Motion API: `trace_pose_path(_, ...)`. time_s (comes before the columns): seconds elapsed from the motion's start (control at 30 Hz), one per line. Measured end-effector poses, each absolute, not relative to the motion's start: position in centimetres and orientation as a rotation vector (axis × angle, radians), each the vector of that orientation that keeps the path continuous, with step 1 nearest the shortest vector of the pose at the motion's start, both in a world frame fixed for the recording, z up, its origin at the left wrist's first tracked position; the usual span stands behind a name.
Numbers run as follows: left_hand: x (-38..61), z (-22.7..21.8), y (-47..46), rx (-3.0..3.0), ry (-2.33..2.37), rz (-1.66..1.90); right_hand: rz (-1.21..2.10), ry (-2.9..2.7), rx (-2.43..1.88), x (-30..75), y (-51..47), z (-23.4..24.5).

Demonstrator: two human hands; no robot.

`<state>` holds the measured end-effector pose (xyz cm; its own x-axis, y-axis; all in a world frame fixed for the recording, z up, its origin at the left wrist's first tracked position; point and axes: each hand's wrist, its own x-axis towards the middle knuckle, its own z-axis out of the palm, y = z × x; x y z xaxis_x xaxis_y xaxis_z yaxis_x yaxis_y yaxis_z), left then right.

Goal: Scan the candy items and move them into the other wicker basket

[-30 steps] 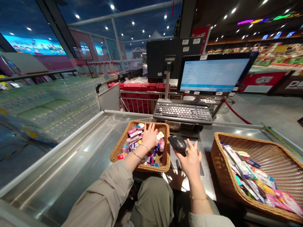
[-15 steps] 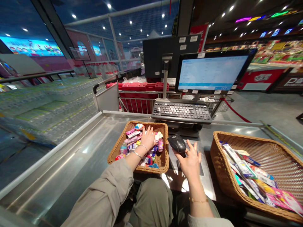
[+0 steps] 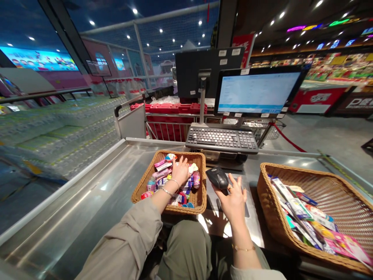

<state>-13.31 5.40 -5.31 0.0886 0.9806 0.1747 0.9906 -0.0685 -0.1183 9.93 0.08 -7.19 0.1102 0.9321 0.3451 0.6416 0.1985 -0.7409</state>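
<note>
Over the brown wicker basket [image 3: 136,190] on the left, my left hand [image 3: 180,171] reaches in with its fingers spread, touching small colourful packets and bottles [image 3: 163,173]. Whatever lies under its palm is hidden. A black barcode scanner [image 3: 218,177] sits in my right hand [image 3: 234,198], between thumb and forefinger, while the other fingers stick out loosely. Its head points toward the left basket. To the right of that hand stands a second, larger wicker basket [image 3: 269,217] with long boxes and flat packs [image 3: 305,214] in it.
A keyboard [image 3: 221,138] and a lit monitor [image 3: 258,91] stand behind the scanner, with the back of another screen [image 3: 189,74] beside them. The metal counter [image 3: 96,194] has a raised rim. Beyond it are red crates [image 3: 169,128] and a trolley handle [image 3: 118,111].
The view has shifted slightly. My left hand's fingers have moved a little over the goods in the left basket. The scanner and my right hand keep nearly the same pose.
</note>
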Motion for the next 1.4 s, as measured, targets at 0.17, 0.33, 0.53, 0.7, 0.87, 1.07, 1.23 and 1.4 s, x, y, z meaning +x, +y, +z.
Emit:
trace_pose_path(0.17,-13.7,-2.5,3.5,-2.125,-1.966,-0.196,0.390,-1.600,-1.515,10.2,0.0,-7.2)
trace_pose_path(0.33,-13.6,-0.5,1.0,-2.093,-1.916,-0.367,0.369,-1.611,-1.447,10.4,-0.5,-6.8)
trace_pose_path(0.53,-13.2,-0.1,-0.7,-2.072,-1.797,-0.473,0.270,-1.632,-1.353,10.4,-1.1,-6.4)
trace_pose_path(0.7,-13.0,-0.2,-1.0,-2.028,-1.758,-0.479,0.226,-1.644,-1.293,10.4,-1.4,-6.0)
trace_pose_path(0.87,-12.7,-0.1,-1.0,-2.006,-1.740,-0.504,0.211,-1.639,-1.259,10.3,-1.5,-5.6)
trace_pose_path(1.07,-12.4,0.1,-1.0,-1.998,-1.724,-0.515,0.193,-1.647,-1.256,10.3,-1.6,-5.6)
trace_pose_path(1.23,-12.2,0.1,-0.9,-2.004,-1.729,-0.509,0.192,-1.653,-1.237,10.4,-1.6,-5.6)
trace_pose_path(1.4,-12.0,0.4,-0.9,-2.008,-1.739,-0.509,0.199,-1.653,-1.241,10.4,-1.7,-5.5)
